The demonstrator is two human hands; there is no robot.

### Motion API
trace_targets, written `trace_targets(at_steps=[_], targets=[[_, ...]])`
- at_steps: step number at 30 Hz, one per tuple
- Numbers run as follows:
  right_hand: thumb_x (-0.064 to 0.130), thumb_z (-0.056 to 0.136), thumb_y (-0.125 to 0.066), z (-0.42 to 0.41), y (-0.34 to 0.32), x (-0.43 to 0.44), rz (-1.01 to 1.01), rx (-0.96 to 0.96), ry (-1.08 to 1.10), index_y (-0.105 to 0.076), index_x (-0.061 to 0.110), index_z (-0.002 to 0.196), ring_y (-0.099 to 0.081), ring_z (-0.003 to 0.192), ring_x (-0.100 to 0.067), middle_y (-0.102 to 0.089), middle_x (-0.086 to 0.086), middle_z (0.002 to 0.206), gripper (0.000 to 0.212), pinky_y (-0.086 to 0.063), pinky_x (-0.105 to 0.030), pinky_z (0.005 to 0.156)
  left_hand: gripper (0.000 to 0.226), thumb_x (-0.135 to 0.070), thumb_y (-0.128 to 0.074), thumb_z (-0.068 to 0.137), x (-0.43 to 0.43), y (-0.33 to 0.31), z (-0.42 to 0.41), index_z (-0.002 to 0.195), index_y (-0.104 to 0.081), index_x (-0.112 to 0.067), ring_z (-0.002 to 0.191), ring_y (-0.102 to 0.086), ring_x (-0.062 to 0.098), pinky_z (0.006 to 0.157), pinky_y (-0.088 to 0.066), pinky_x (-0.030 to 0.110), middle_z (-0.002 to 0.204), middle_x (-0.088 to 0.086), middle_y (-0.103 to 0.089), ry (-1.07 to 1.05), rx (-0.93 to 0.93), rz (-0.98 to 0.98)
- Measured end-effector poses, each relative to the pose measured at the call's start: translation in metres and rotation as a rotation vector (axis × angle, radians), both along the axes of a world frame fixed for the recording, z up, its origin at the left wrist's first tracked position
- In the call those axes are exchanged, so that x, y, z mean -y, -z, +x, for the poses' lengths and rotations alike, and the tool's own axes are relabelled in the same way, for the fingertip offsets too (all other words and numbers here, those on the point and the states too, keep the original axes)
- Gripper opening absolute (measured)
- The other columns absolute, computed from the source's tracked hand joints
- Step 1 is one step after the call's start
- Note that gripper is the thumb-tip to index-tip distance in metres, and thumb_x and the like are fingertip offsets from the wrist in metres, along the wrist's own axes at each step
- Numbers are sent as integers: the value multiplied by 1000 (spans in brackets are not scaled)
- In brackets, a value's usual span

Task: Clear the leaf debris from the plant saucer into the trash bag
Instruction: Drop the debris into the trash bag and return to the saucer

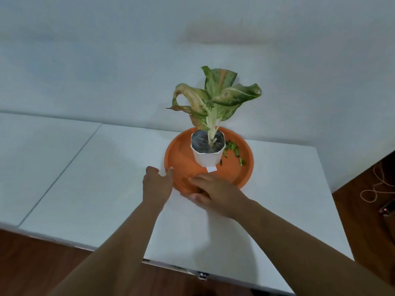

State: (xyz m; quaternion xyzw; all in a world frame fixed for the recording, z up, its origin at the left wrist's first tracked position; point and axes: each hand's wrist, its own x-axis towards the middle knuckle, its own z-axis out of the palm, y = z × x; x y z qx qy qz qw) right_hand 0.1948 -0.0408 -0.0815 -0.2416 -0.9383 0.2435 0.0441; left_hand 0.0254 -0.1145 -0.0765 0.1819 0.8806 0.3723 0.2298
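An orange plant saucer point(239, 171) sits on the white table. In it stands a white pot point(207, 155) holding a plant point(215, 95) with green and browning leaves. Green leaf debris point(234, 150) lies in the saucer to the right of the pot. My right hand point(213, 191) grips the saucer's near rim, fingers over the edge and thumb underneath. My left hand point(157, 184) is at the saucer's left rim, fingers spread, with the fingertips touching the edge. No trash bag is in view.
The white table point(106, 189) has a seam on the left and ends close to the right of the saucer. A pale wall rises behind it. Wooden floor shows at the right with a loose cord point(376, 189) and a small dark object point(388, 207).
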Motion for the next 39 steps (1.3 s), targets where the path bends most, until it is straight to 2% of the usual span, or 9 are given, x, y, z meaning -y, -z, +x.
trace_targets(at_steps=[5, 8, 12, 15, 19, 22, 25, 30, 39], targets=[[54, 97, -33, 2, 12, 3, 127, 84, -81, -57, 19, 130, -47, 127, -16, -54, 2, 139, 54, -42, -34, 105, 23, -22, -64, 86, -9, 12, -19, 101, -51, -10, 63, -69, 27, 52, -51, 27, 90, 16, -69, 154, 32, 9], [61, 95, -18, 19, 13, -4, 155, 92, -87, -62, 16, 125, -52, 125, -18, -57, -1, 138, 70, -45, -35, 103, 21, -19, -64, 88, -14, 10, -29, 103, -51, -10, 59, -69, 27, 49, -48, 23, 89, 16, -70, 197, 38, 11], [63, 91, -1, 34, 10, -13, 207, 162, -107, -63, 16, 121, -57, 117, -19, -60, -1, 131, 84, -51, -37, 94, 23, -17, -65, 88, -24, 7, -52, 108, -55, -9, 61, -68, 28, 55, -53, 28, 89, 15, -70, 275, -11, -23], [64, 92, 1, 38, 8, -16, 225, 159, -124, -65, 15, 116, -58, 115, -18, -63, -1, 125, 86, -49, -35, 95, 29, -17, -64, 87, -34, 6, -72, 114, -62, -6, 74, -68, 31, 77, -58, 39, 93, 16, -71, 346, -71, -39], [61, 89, -35, 44, 4, -24, 218, 81, -80, -59, 19, 126, -57, 115, -19, -58, 1, 130, 61, -49, -35, 96, 72, -45, -72, 77, -53, -5, -71, 139, -47, -18, 125, -50, 32, 104, -41, 44, 135, 12, -53, 547, -311, -208], [68, 76, -51, 51, 12, -42, 306, 82, -10, -57, 21, 128, -54, 118, -22, -57, -1, 131, 69, -45, -35, 101, 117, -73, -73, 43, -66, -17, -50, 146, -32, -36, 136, -37, 27, 111, -33, 46, 143, -1, -45, 762, -364, -101], [77, 75, -47, 56, 23, -50, 317, 190, 63, -50, 20, 137, -42, 136, -23, -50, -3, 143, 85, -28, -41, 117, 111, -67, -81, 42, -81, -25, -33, 139, -37, -36, 131, -44, 19, 111, -35, 45, 137, -9, -52, 844, -330, 44], [70, 92, -22, 57, 31, -32, 377, 154, 125, -45, 21, 142, -39, 140, -21, -48, -2, 147, 74, -16, -38, 120, 94, -70, -81, 47, -98, -32, -19, 130, -49, -38, 116, -58, 11, 99, -52, 40, 125, -14, -61, 860, -284, 78], [65, 95, -23, 53, 30, 1, 345, 107, 191, -45, 10, 142, -42, 138, -26, -50, -9, 146, 75, -30, -46, 116, 110, -80, -73, 44, -86, -17, -8, 136, -43, -29, 122, -47, 28, 106, -41, 40, 129, 4, -51, 641, -488, 11]])
